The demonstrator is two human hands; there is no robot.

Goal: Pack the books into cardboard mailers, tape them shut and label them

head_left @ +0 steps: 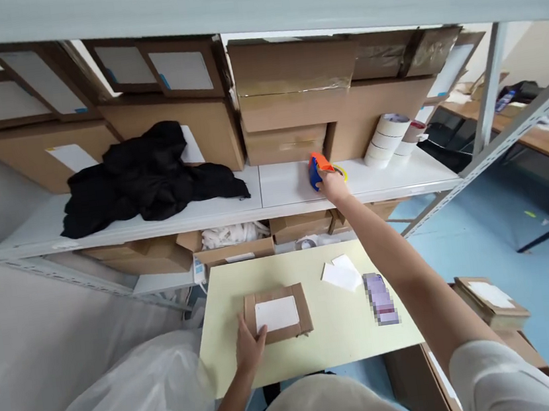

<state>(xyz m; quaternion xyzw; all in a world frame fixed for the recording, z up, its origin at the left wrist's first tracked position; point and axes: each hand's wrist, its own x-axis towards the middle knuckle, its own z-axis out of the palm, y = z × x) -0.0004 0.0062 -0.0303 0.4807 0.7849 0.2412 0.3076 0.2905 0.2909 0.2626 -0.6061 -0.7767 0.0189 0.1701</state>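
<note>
My right hand [332,183] reaches up to the white shelf [282,188] and grips an orange and blue tape dispenser [317,169] that rests there. My left hand [250,346] lies on the near left corner of a small flat cardboard parcel with a white label [278,314]; its fingers are spread over the edge. The parcel lies on a pale yellow table [335,335] right in front of me.
White slips of paper [341,274] and a blurred flat item [380,298] lie on the table. A black garment [148,177], stacked cardboard boxes [291,97] and tape rolls [389,138] fill the shelf. A clear plastic bag [129,403] sits at left, more parcels [494,302] at right.
</note>
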